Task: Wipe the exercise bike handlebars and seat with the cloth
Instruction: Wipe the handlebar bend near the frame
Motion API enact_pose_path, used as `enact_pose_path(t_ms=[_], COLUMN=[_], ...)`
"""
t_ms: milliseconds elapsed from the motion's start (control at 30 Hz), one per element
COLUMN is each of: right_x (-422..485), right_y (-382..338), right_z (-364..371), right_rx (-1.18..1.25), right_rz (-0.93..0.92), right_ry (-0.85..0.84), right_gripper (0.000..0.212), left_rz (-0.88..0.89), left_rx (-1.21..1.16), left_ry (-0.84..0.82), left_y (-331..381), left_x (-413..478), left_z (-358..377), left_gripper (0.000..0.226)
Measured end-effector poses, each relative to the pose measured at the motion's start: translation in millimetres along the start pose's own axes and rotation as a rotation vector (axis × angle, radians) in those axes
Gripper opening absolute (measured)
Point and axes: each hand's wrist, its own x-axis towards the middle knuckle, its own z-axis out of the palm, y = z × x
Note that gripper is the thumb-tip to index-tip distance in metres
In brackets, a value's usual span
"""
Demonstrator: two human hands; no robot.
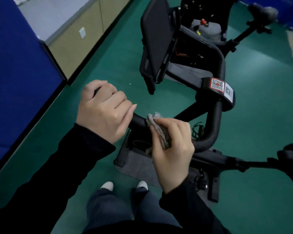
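- Gripping the handlebar (213, 122) end, the left hand (101, 112) is curling its fingers round it.
- The right hand (172, 149) is pinching the grey cloth (159, 130) against the bar, just beside the left.
- The bar is stretching rightward from the cloth.

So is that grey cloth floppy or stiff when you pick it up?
Probably floppy: the cloth is bunched into soft folds in the right hand. It is likely light, since that one hand holds it without strain. It looks fuzzy, so it probably won't slip much on the handlebar.
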Motion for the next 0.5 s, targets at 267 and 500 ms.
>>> enact_pose_path(t_ms=[267, 500], right_x=[-18, -38], right_y=[-4, -46], right_z=[10, 78], right_rx=[-0.230, -0.122], right_rz=[0.175, 0.268], right_ry=[0.335, 0.621], right_gripper=[0.011, 0.007], left_rz=[0.154, 0.292], left_rx=[-0.149, -0.267], left_ry=[-0.131, -0.169], left_y=[-19, -36], left_x=[2, 11], left_z=[-10, -10], left_gripper=[0.031, 0.033])
